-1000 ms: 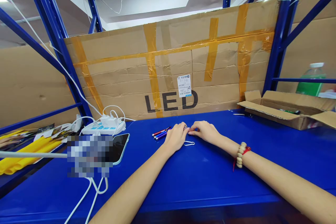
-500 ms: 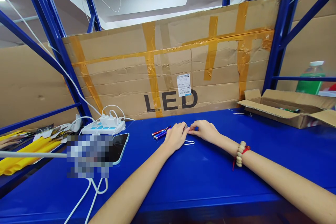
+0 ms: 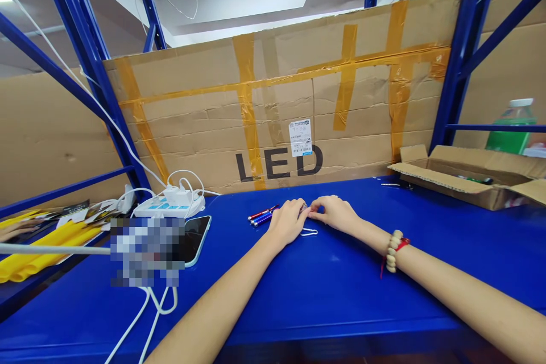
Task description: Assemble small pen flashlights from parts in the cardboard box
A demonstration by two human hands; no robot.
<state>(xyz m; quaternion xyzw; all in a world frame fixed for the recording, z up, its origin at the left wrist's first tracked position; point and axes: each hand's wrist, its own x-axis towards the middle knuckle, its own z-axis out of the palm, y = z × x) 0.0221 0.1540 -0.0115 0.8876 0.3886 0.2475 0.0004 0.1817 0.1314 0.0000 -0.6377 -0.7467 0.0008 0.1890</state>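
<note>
1 slim red rod (image 3: 263,213) lies beside blue rods (image 3: 263,219); wht. loop (image 3: 310,234) lies flat to R; pc. (image 3: 303,209) behind, mostly hidden.

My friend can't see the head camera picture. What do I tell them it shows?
A person's left hand and right hand close together over a blue shelf, near red and blue pen-shaped sticks and a white loop. A phone and power strip lie left; cardboard marked LED stands behind.

2 hands (image 3: 288,222), 1 red pen (image 3: 262,213), blue pens (image 3: 263,219) ct unclear, 1 wht loop (image 3: 309,230), 1 phone (image 3: 198,239).
</note>
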